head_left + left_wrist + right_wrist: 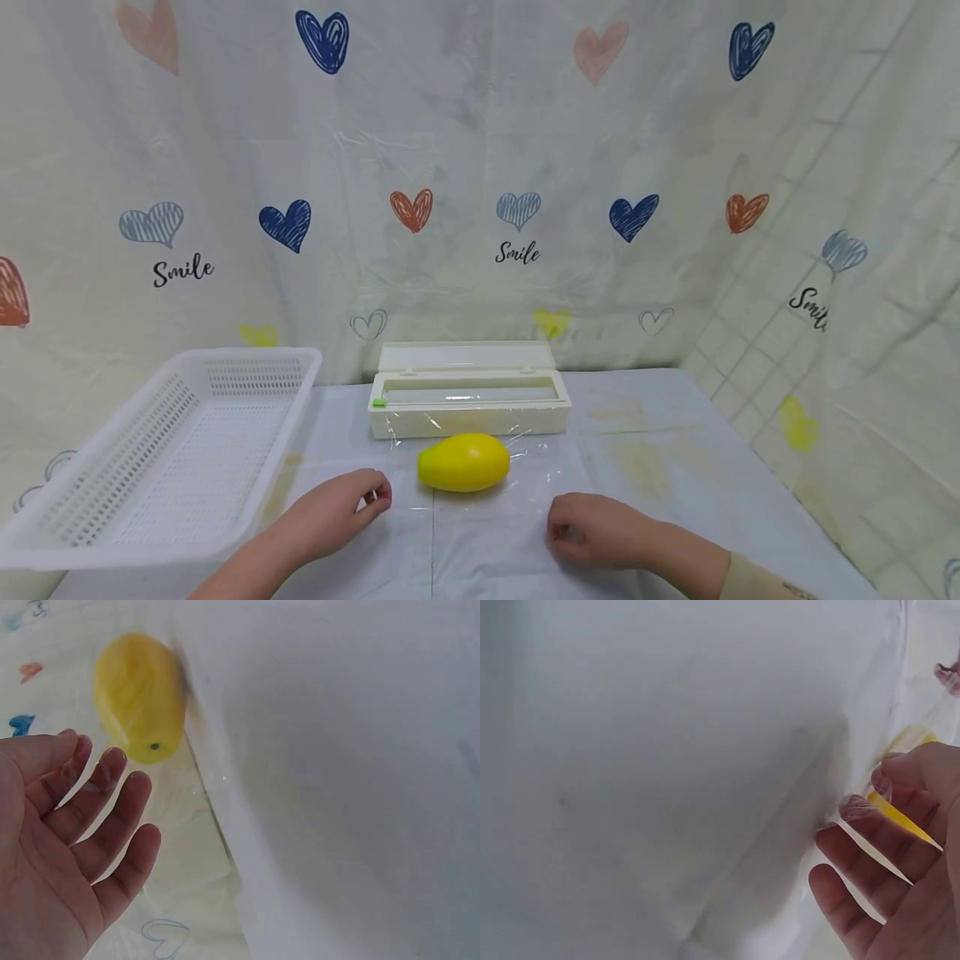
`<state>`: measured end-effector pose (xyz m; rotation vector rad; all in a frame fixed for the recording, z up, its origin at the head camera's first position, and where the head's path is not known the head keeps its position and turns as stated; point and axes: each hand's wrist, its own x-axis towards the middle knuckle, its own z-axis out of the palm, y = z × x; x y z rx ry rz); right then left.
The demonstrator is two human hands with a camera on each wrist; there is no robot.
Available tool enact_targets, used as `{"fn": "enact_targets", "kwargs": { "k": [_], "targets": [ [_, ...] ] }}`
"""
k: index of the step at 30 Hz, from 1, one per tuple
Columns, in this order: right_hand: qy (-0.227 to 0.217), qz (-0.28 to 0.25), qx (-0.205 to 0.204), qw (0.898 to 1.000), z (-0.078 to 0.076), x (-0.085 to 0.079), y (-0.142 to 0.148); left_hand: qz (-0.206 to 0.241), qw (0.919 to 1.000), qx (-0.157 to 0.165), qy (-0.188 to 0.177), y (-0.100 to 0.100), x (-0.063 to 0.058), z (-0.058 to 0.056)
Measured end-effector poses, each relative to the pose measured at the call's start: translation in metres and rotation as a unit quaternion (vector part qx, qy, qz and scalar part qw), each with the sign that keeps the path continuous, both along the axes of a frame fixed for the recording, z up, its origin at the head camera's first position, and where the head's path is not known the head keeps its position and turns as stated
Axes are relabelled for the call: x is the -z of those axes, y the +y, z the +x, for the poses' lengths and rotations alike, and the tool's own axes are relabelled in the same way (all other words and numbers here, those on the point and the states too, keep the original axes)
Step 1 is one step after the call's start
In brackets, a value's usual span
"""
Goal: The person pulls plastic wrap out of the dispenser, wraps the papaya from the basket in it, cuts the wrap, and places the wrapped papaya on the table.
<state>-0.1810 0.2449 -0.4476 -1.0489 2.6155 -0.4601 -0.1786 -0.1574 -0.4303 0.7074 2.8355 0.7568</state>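
Note:
A smooth yellow fruit (463, 462), shaped like a papaya, lies in front of a white cling film box (468, 422) whose lid stands up at the back. Clear cling film (528, 487) stretches from the box toward me, around the fruit; whether it passes over or under it I cannot tell. My left hand (341, 510), left of the fruit, pinches the film between thumb and forefinger, the other fingers loosely bent. On the right, my right hand (596, 531) pinches film too; crumpled film shows at its fingertips (859, 808) in the right wrist view.
A large white plastic basket (296, 425) with slotted sides stands at the left, close to my left forearm. A pale cloth (652, 425) with yellowish stains covers the table. Behind it hangs a curtain (450, 283) printed with hearts.

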Motion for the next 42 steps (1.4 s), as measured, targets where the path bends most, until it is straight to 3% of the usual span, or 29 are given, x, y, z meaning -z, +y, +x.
{"fn": "enact_targets", "kwargs": {
  "k": [4,12,20,31,42],
  "targets": [
    [-0.023,-0.010,0.043,0.999,-0.002,-0.008,0.004,0.007,0.9999,-0.013,0.000,0.002,-0.002,-0.001],
    [0.024,-0.065,0.028,0.997,-0.008,-0.030,0.011,0.026,0.9986,-0.042,0.020,0.002,-0.003,0.000],
    [0.053,-0.090,0.045,0.993,-0.025,-0.049,0.011,0.040,0.9923,-0.107,0.048,0.007,-0.008,-0.008],
    [0.086,-0.070,0.090,0.990,-0.059,-0.061,0.003,0.082,0.9804,-0.176,0.031,0.014,-0.006,-0.038],
    [0.076,-0.045,0.194,0.977,-0.085,-0.046,-0.009,0.095,0.9733,-0.207,-0.027,0.018,0.007,-0.071]
  ]
}}
